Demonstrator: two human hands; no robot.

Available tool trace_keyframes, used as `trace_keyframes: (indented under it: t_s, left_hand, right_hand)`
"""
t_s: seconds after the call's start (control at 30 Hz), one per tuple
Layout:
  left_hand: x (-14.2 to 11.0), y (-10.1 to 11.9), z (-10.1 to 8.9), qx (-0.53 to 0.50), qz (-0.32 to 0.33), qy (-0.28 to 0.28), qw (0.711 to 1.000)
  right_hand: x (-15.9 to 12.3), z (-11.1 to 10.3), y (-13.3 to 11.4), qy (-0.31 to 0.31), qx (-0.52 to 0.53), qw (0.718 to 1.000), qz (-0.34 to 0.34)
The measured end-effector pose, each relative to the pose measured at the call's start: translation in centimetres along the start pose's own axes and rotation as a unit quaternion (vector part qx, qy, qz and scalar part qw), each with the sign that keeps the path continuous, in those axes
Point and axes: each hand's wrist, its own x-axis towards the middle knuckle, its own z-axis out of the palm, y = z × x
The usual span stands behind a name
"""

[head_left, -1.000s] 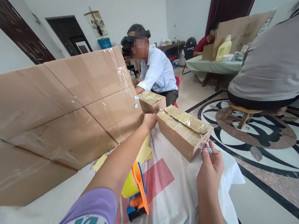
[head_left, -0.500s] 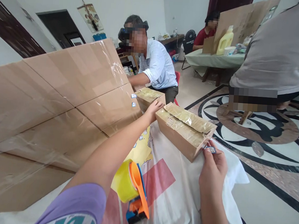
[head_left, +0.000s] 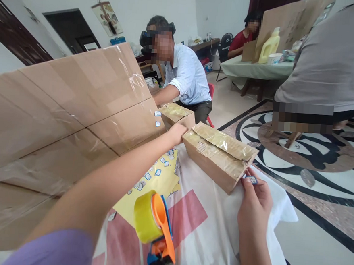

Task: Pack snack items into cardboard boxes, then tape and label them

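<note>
A long cardboard box (head_left: 214,161) with clear tape over its top flaps stands on the cloth-covered table. At its far left end, my left hand (head_left: 177,134) is closed against the corner, its fingertips partly hidden. By the near right end, my right hand (head_left: 256,200) pinches a small blue-edged sticker (head_left: 251,179) between thumb and fingers, close to the box's end face. Beneath my left forearm lies a yellow sheet (head_left: 152,183) with several similar stickers on it. An orange and blue tape dispenser (head_left: 163,236) carrying a yellowish tape roll (head_left: 144,217) rests in front of me.
A tall cardboard partition (head_left: 60,112) rises on the left, with two stickers (head_left: 157,118) on its edge. Another taped box (head_left: 176,113) is beyond my left hand. A person in a light blue shirt (head_left: 188,74) sits across; a person in grey (head_left: 327,70) is at right.
My left hand's fingers have curled lower at the box's far end. My left forearm has shifted left, uncovering more of the yellow sheet. The right hand keeps its sticker by the near end.
</note>
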Motion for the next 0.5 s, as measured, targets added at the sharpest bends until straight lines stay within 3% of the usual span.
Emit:
trace_keyframes:
  t_s: [0.1,0.2,0.23,0.3,0.37,0.43,0.5]
  left_hand:
    - [-6.4,0.2,-0.8,-0.016,-0.085,-0.01,0.996]
    - [-16.5,0.0,-0.5,-0.064,-0.13,0.002,0.989]
    - [-20.4,0.1,0.2,-0.137,-0.165,0.046,0.976]
    - [-28.4,1.0,2.7,-0.262,-0.247,0.113,0.926]
    - [-35.4,3.2,6.4,-0.337,-0.294,0.161,0.88]
    - [-40.5,6.7,10.2,-0.396,-0.323,0.169,0.843]
    - [-43.2,10.5,13.3,-0.455,-0.298,0.128,0.829]
  right_hand:
    - [-0.4,0.3,0.1,0.009,-0.045,0.998,-0.053]
    - [-1.2,0.9,-0.2,0.035,-0.105,0.972,-0.206]
    - [-1.6,1.2,-0.4,0.035,-0.109,0.961,-0.253]
    - [-2.1,1.5,-0.8,0.02,-0.099,0.945,-0.311]
    - [-2.4,1.6,-1.2,-0.016,-0.114,0.928,-0.355]
    - [-2.3,1.6,-1.6,-0.082,-0.172,0.895,-0.404]
    - [-2.0,1.6,-1.8,-0.15,-0.234,0.85,-0.446]
